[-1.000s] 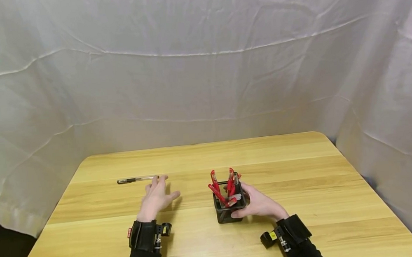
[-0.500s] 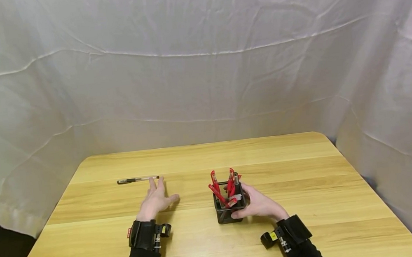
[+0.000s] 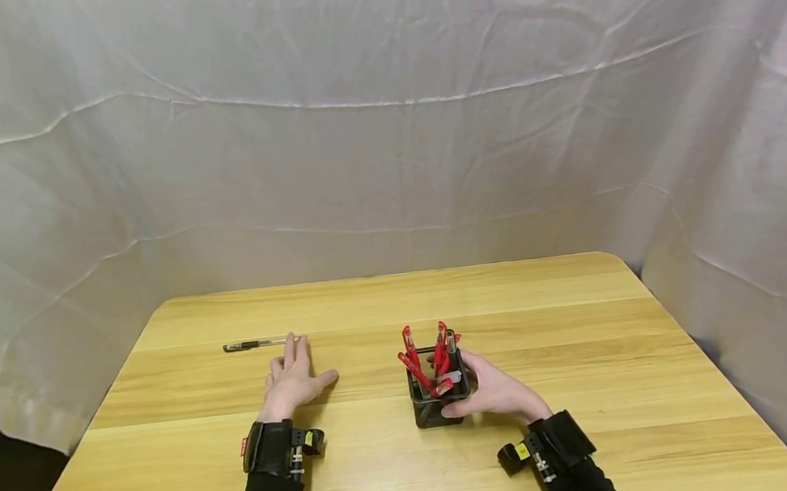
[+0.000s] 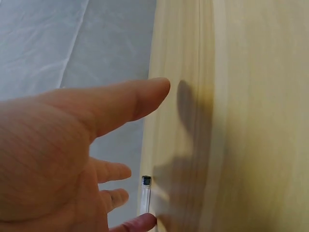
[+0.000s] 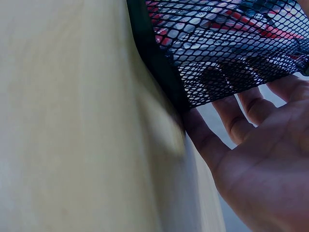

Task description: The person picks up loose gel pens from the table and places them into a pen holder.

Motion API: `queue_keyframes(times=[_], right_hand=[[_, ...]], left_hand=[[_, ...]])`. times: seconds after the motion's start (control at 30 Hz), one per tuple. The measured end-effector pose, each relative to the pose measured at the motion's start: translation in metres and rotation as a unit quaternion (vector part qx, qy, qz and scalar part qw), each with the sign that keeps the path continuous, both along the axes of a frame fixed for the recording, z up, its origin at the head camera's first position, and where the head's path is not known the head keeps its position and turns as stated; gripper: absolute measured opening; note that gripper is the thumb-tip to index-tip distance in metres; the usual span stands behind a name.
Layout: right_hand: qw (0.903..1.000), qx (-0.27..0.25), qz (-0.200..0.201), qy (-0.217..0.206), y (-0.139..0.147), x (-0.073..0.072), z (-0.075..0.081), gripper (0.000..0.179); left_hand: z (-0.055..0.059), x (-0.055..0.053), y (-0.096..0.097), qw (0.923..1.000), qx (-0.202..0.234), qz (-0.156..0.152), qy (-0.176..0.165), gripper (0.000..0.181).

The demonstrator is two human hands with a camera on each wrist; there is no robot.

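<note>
A pen (image 3: 255, 344) with a black cap and a clear barrel lies on the left part of the wooden table. My left hand (image 3: 290, 383) reaches over the pen's clear end, fingertips right at it and thumb spread to the side. In the left wrist view the pen's dark-tipped end (image 4: 146, 181) shows beside the fingers, which are fairly straight. My right hand (image 3: 496, 390) grips a black mesh pen holder (image 3: 438, 413) from its right side, thumb at the front and fingers behind. Several red pens (image 3: 416, 371) and a black pen (image 3: 452, 342) stand in the holder.
The wooden table (image 3: 558, 324) carries the pen and the holder. Pale cloth (image 3: 385, 159) hangs behind it and along both sides. A dark area (image 3: 3, 481) lies beyond the table's left edge.
My left hand has shifted slightly left, its fingers drawing closer together over the pen's clear end. The right hand and the pen holder have stayed where they were.
</note>
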State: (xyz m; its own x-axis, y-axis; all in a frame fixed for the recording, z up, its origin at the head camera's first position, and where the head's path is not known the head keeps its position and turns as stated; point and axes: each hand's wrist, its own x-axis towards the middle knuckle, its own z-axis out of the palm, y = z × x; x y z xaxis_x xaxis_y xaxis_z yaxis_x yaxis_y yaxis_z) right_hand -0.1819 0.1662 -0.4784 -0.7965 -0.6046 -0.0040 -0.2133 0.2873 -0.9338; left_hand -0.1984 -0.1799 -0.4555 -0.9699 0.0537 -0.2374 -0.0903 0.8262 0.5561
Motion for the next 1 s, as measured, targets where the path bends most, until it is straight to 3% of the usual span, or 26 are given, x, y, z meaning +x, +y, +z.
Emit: queue_keyframes(times=[0.43, 1.0], right_hand=[[0.9998, -0.008, -0.007, -0.019, 0.0009, 0.0018, 0.0016, 0.079], [0.9997, -0.008, -0.010, -0.019, 0.0005, 0.0034, 0.0024, 0.080]], left_hand=[[-0.0080, -0.0027, -0.0056, 0.9998, 0.011, 0.011, 0.013, 0.087], [-0.0096, -0.0033, -0.0089, 0.9984, 0.043, 0.021, 0.029, 0.092]])
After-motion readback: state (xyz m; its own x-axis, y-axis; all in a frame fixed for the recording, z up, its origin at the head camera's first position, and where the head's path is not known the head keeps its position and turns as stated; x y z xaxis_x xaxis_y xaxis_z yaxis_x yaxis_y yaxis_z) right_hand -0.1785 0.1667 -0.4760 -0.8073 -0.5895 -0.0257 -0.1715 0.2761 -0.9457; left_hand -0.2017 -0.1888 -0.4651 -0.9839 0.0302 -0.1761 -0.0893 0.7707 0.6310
